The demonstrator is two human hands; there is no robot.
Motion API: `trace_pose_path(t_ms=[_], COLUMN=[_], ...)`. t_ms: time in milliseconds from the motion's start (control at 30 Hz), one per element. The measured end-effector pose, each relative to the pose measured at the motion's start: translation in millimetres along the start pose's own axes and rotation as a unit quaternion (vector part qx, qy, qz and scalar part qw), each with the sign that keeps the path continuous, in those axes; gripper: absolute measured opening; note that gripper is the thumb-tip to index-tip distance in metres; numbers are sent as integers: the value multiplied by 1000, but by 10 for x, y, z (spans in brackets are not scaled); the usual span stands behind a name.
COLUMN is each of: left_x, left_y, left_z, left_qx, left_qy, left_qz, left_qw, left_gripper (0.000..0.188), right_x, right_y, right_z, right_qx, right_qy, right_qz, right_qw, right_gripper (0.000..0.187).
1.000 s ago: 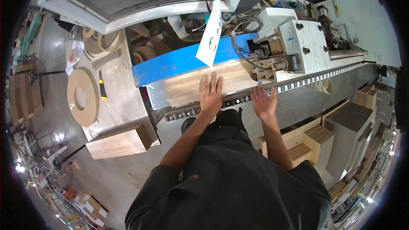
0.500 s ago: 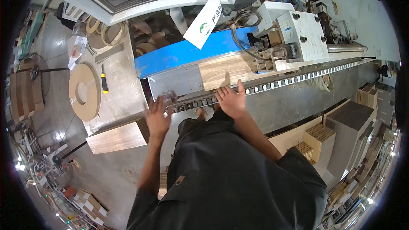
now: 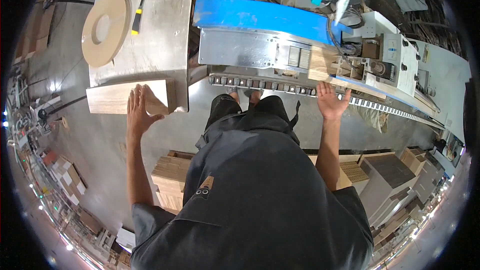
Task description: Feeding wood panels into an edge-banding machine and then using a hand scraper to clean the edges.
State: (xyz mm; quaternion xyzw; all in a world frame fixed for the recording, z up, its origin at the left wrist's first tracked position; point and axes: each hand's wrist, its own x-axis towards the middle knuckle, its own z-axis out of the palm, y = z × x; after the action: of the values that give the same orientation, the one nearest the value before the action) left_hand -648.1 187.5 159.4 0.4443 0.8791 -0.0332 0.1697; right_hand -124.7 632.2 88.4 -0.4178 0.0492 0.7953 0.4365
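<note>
My left hand (image 3: 141, 110) lies with fingers stretched over the top face of a wood-grain board stack (image 3: 105, 98) at the table's front edge. Whether it presses on the top board or hovers just above is hard to tell. Palm up and fingers spread, my right hand (image 3: 330, 104) is beside the chain conveyor (image 3: 285, 87), holding nothing. Just beyond its fingertips, a wood-grain board (image 3: 320, 65) lies on the machine bed (image 3: 235, 50), its right part hidden under the machine's head (image 3: 395, 52).
On the metal table (image 3: 165, 25) lie a thick roll of tan edge banding (image 3: 106, 29) and a yellow-and-black utility knife (image 3: 137, 17). A blue guard (image 3: 260, 17) runs behind the bed. Wood-grain panels (image 3: 172, 177) are stacked behind me on the left, grey panels (image 3: 390, 170) on the right.
The board has slid right along the machine bed. My left hand has gone left, from the bed's near edge to the board stack; my right hand has shifted right. The view has turned.
</note>
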Motion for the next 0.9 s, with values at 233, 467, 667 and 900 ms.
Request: trace_pose_path(t_ms=[233,467,667,900], left_x=[56,194,387,650], left_y=[-417,-883,-1017,-415], left_z=[-95,-222,-340,-819], left_qx=[50,69,61,56], left_qy=[-43,-54,-63,-14], left_qz=[60,70,146,191], left_qw=[996,994,985,980], left_gripper=[159,142,135,127], right_x=[-67,-274,-567,-679], right_y=[73,559,708,631], right_z=[-46,53,98,-286], right_qx=[-125,-183,-191,-162], right_qy=[78,114,108,119], right_qz=[-84,-81,-111,-137], right_qw=[986,973,969,970], right_gripper=[103,83,66,61])
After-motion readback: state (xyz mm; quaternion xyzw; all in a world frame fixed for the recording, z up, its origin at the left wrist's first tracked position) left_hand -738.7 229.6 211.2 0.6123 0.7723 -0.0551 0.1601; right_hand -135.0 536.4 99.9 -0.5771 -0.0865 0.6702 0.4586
